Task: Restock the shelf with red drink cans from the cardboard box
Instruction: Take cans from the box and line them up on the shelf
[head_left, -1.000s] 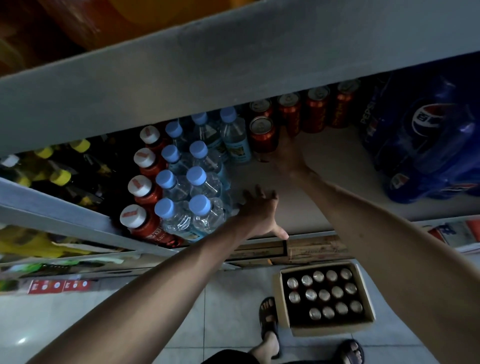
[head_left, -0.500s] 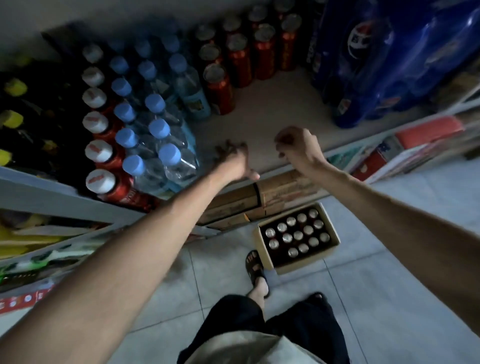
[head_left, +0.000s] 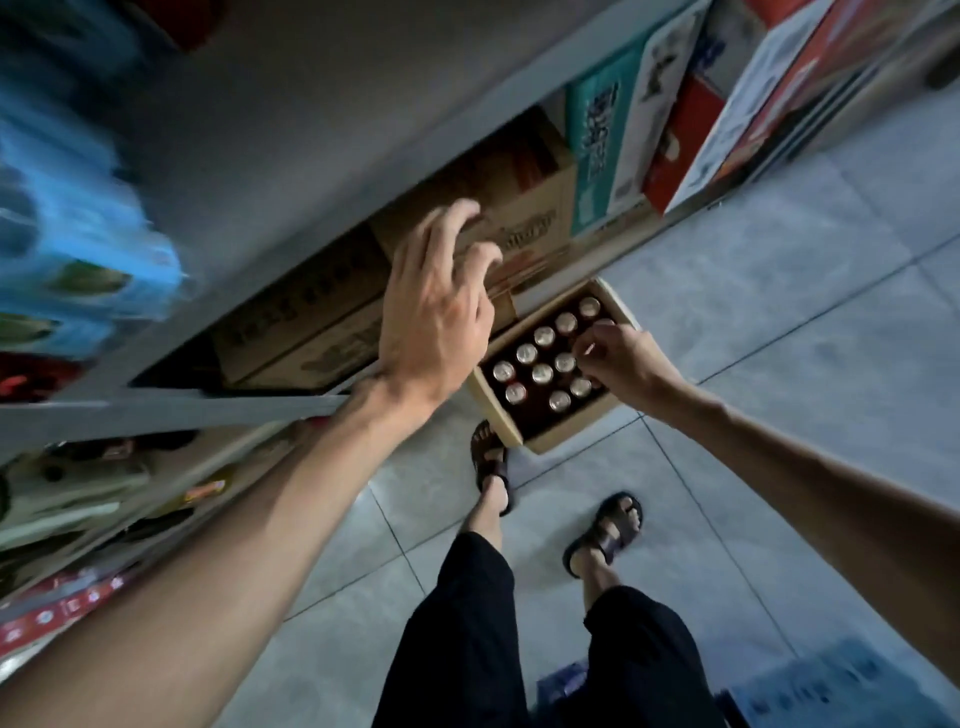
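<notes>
the right hand (head_left: 621, 358) has its fingertips (head_left: 589, 347) pinched down among the can tops, thumb and fingers curled close together over the red drink cans (head_left: 543, 358); whether they already clamp one cannot be told. around those fingers the cans stand upright in rows inside the cardboard box (head_left: 524, 434), with dark gaps in the rows just below and beside the fingertips. the box's near rim lies just under the wrist, its far rim just beyond the fingers.

the left hand (head_left: 436, 306) hangs with fingers spread apart and empty, above the box's left corner, its fingertips in front of the brown cartons (head_left: 311, 332) under the shelf. the grey shelf (head_left: 249, 171) edge runs just behind that wrist. below both hands is open tiled floor (head_left: 779, 291), with sandalled feet (head_left: 605, 530) near the box.

half a second ago both hands were up at the shelf's front edge, the right one a loose fist; since then the right has dropped into the box and the view has tipped downward.
</notes>
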